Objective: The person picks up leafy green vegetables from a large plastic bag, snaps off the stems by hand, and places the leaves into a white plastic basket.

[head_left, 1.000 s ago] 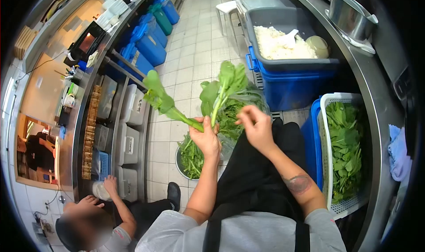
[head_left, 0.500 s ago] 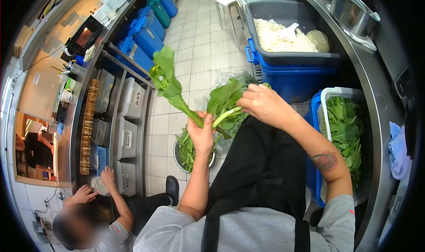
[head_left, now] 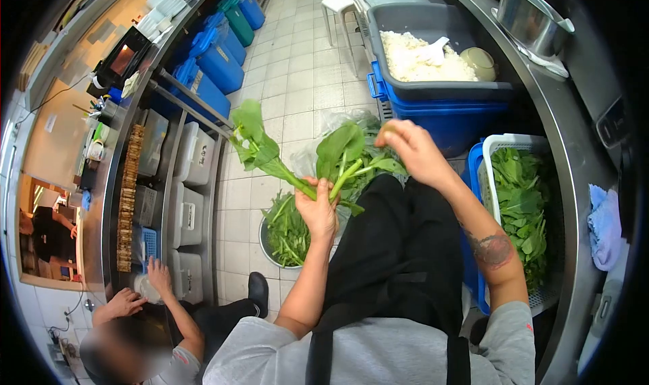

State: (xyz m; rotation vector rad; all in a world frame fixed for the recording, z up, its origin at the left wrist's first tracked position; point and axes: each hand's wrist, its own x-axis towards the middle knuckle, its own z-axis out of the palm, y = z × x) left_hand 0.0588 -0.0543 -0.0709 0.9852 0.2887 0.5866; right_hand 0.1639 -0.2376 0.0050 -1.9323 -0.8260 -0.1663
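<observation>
Leafy green stalks are held upright in my left hand, its fingers wrapped round the stems. One long stalk leans left and a shorter cut-looking stem points up to the right. My right hand hovers to the right of them, fingertips pinched together; whether something small is between them I cannot make out. Below my left hand, a metal bowl on the floor holds trimmed greens. Behind the stalks lies a clear plastic bag with more greens, partly hidden.
To my right, a white basket of leaves sits in a blue bin. Ahead stands a grey tub of white rice-like food with a scoop. At left, a co-worker's hands touch a container beside steel shelving.
My right hand has let go of the pale stem end and moved up and right, away from the stalks. My left hand keeps hold of the greens. The whole view has shifted slightly.
</observation>
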